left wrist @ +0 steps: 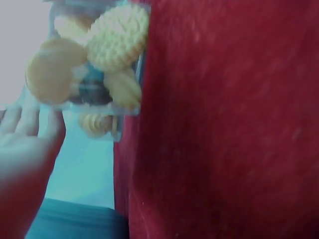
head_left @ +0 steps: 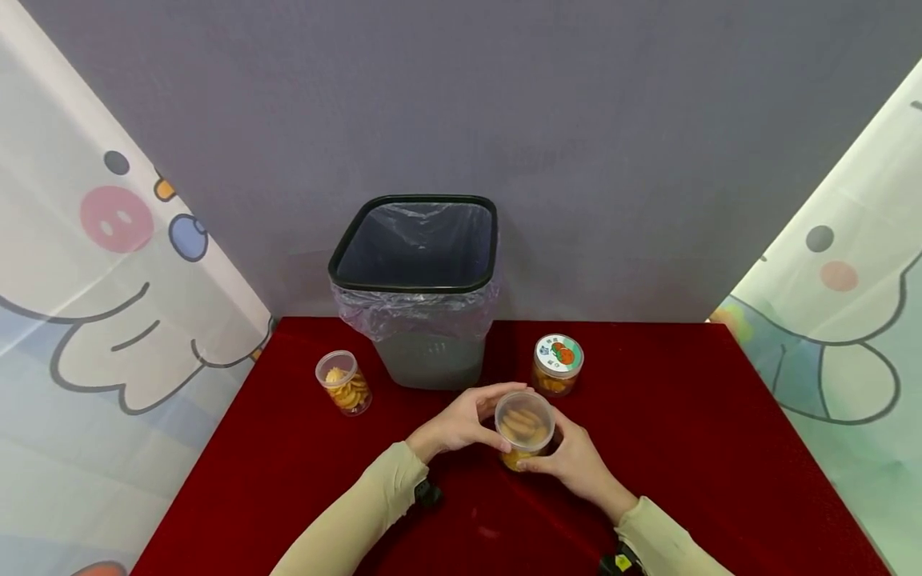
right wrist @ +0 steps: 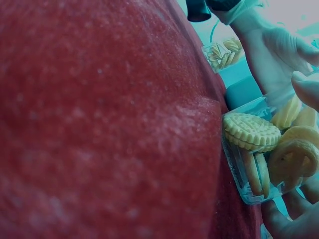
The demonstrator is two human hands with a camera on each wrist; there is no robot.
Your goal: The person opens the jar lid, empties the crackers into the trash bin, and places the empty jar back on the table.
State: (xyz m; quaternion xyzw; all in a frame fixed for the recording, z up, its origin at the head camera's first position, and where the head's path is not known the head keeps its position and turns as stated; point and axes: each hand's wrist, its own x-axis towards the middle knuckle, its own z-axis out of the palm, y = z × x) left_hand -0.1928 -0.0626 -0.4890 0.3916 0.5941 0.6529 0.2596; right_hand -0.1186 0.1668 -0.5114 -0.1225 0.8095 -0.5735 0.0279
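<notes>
A clear plastic jar of cookies [head_left: 523, 420] with a translucent top stands between both hands. From its left side my left hand [head_left: 467, 418] grips it, the thumb in front and the fingers reaching round the back. My right hand [head_left: 576, 460] holds the opposite side, with its thumb low on the front. Through the jar wall in the left wrist view, a round patterned cookie [left wrist: 119, 37] shows beside smooth ones. The right wrist view has a sandwich cookie [right wrist: 251, 132] against the jar's side. The jar's bottom lies close to the red cloth [right wrist: 114, 119].
Behind the hands stands a grey bin [head_left: 432, 356] with a black rim and a clear liner. A jar of cookies [head_left: 346, 388] is left of it. Right of the bin sits a jar with a printed lid [head_left: 558, 360]. A grey wall [head_left: 612, 160] rises at the back.
</notes>
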